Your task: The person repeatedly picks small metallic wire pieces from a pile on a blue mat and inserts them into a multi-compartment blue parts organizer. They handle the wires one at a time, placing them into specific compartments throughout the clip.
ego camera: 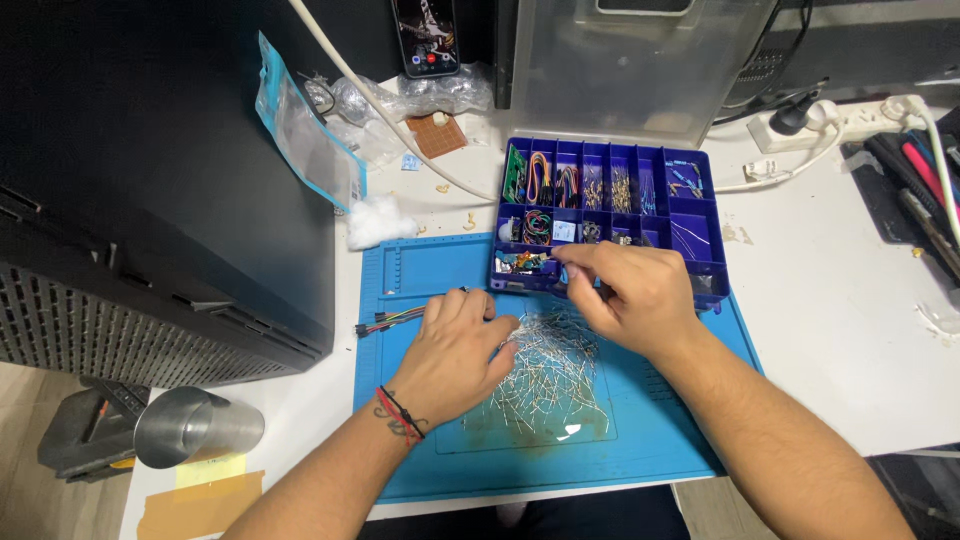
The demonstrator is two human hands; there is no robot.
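Observation:
A pile of several small silver metal pins (550, 385) lies on a blue work mat (420, 270). My left hand (455, 350) rests palm down on the mat with its fingertips at the pile's left edge; red and black cords circle its wrist. My right hand (625, 295) hovers over the pile's far side, fingers pinched together at the front edge of a blue compartment box (700, 215) that holds wires and small electronic parts. Whether a pin is pinched between those fingers is too small to tell. A bundle of coloured jumper wires (395, 320) lies left of my left hand.
A large black case (150, 180) fills the left. A metal cup (195, 428) lies at the near left corner. A phone (427, 35), plastic bags (300, 135), a perforated board (437, 133), a white cable (380, 105) and cotton (375, 222) sit behind the mat. A power strip (800, 125) and tools (925, 185) are right.

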